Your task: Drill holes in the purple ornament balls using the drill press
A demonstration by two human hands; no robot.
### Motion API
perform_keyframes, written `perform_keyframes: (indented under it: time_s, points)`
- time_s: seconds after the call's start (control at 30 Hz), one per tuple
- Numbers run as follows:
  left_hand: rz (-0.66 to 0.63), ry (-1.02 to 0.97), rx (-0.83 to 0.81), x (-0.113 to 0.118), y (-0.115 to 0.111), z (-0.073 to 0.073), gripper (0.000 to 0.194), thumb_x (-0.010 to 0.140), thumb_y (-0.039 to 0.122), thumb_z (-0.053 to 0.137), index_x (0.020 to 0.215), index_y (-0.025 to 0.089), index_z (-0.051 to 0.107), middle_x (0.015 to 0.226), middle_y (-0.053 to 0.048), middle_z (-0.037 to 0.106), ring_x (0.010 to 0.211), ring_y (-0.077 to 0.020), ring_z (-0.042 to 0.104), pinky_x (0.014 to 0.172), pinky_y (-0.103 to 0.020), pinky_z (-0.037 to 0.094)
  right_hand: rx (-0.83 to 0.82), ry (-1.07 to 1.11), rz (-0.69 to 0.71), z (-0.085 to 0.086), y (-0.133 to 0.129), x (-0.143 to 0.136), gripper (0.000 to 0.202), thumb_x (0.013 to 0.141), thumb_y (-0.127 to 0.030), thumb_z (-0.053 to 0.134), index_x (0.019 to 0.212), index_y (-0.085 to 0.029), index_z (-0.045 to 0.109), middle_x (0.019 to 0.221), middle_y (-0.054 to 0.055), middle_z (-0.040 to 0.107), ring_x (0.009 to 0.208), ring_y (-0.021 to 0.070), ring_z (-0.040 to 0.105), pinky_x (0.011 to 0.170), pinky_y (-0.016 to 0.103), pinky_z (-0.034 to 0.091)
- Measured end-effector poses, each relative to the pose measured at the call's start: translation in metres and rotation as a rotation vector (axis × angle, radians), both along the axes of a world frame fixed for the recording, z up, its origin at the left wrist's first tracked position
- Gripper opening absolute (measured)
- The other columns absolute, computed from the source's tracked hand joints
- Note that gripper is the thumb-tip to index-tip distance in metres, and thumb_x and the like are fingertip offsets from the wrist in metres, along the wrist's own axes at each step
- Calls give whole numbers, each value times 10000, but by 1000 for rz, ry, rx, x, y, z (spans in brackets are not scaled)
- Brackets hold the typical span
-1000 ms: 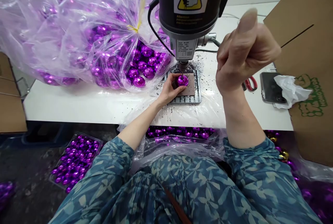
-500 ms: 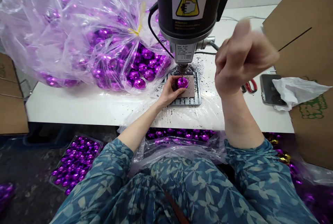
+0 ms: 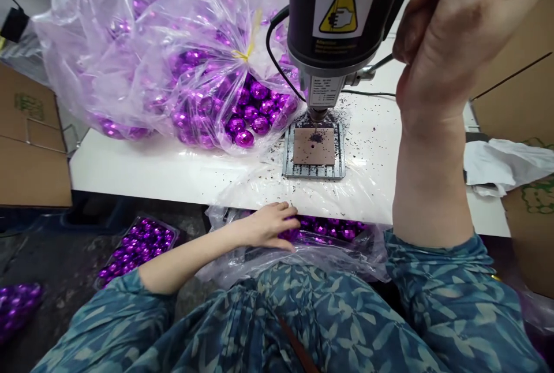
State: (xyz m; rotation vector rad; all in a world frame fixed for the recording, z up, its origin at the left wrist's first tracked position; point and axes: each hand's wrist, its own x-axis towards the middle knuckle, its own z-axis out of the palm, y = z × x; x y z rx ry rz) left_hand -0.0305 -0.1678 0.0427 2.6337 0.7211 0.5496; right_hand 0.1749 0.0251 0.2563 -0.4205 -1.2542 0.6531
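My left hand [image 3: 272, 226] is low over the tray of purple faceted balls [image 3: 322, 228] below the table edge. Its fingers are apart, with a purple ball just under the fingertips and thumb. My right hand [image 3: 450, 32] is closed at the upper right, round the end of the drill press lever [image 3: 381, 64]; the grip itself is hidden. The black drill press [image 3: 346, 52] carries a yellow warning label. Beneath its chuck, the brown square plate [image 3: 322, 155] lies on the metal base [image 3: 314, 172], with dark shavings and one small hole, and no ball on it.
A large clear bag of purple balls [image 3: 190, 96] fills the table's left side. Another tray of purple balls [image 3: 142, 243] is on the floor at left. Cardboard boxes [image 3: 32, 148] flank the table. White crumpled material [image 3: 504, 165] lies at right. A black cable runs behind the press.
The purple ball has left the plate under the drill. My left hand has come down from the plate to the tray and opened. My right hand appears higher and farther right; the view has shifted.
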Motion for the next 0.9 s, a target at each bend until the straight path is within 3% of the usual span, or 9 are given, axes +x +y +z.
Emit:
perform_keyframes:
  time_s: [0.1, 0.2, 0.27, 0.33, 0.4, 0.47, 0.6, 0.7, 0.9]
  points:
    - [143, -121, 203, -23, 4, -8, 325, 1088, 530, 584, 1134, 222, 677, 1038, -53, 772, 876, -190, 741, 714, -334, 632, 28, 34, -20, -3, 7, 0, 714, 539, -816, 729, 480, -185, 401, 407, -73, 372, 379, 0, 400, 481, 208, 199]
    - [641, -234, 278, -56, 57, -12, 174, 1118, 342, 541, 1174, 260, 684, 1090, -54, 756, 1067, -219, 737, 919, -413, 639, 51, 39, -62, -7, 21, 0, 767, 528, -840, 725, 479, -193, 315, 402, -60, 286, 402, 25, 443, 484, 207, 258]
    - [968, -170, 261, -81, 99, -13, 221, 1059, 377, 638, 1212, 232, 704, 1163, -127, 738, 1221, -340, 680, 1065, -584, 564, 101, 82, -82, -10, 31, -2, 781, 554, -825, 732, 469, -208, 260, 387, -62, 194, 379, 35, 422, 461, 217, 270]
    - [1119, -88, 168, -100, 130, -13, 355, 930, 446, 804, 1182, 206, 732, 1120, -168, 726, 1288, -466, 616, 1108, -716, 477, 156, 154, -90, -12, 39, -4, 751, 563, -811, 740, 465, -220, 286, 379, -81, 104, 329, 33, 334, 419, 235, 242]
    - [1118, -80, 88, -109, 145, -12, 452, 822, 483, 901, 1157, 218, 751, 1094, -174, 719, 1293, -520, 588, 1109, -768, 437, 179, 193, -83, -12, 41, -5, 691, 587, -774, 757, 478, -212, 370, 381, -95, 90, 309, 27, 262, 397, 247, 221]
    - [1035, -213, 45, -107, 146, -8, 508, 810, 528, 907, 1207, 258, 744, 1143, -157, 716, 1257, -472, 619, 1108, -724, 472, 170, 173, -73, -12, 38, -4, 649, 608, -733, 769, 501, -190, 431, 386, -91, 173, 319, 21, 261, 403, 238, 240]
    - [788, -665, -218, -76, 134, 10, 525, 995, 639, 678, 1425, 345, 612, 1261, -111, 719, 1115, -280, 719, 969, -501, 631, 146, 149, -67, -11, 32, -2, 630, 601, -705, 769, 495, -177, 442, 397, -69, 295, 336, 10, 281, 429, 223, 263]
    - [640, -822, -487, -48, 130, 18, 501, 1082, 660, 487, 1464, 352, 588, 1326, -131, 723, 1081, -263, 763, 884, -467, 678, 166, 153, -84, -10, 32, -3, 604, 637, -690, 746, 500, -181, 451, 385, -72, 311, 327, 7, 249, 419, 235, 240]
    - [520, -899, -781, -12, 140, -2, 514, 1023, 662, 630, 1388, 301, 612, 1369, -135, 747, 1093, -271, 796, 920, -497, 695, 145, 80, -142, -7, 21, -5, 674, 581, -792, 658, 462, -188, 383, 366, -70, 326, 318, -9, 269, 420, 240, 178]
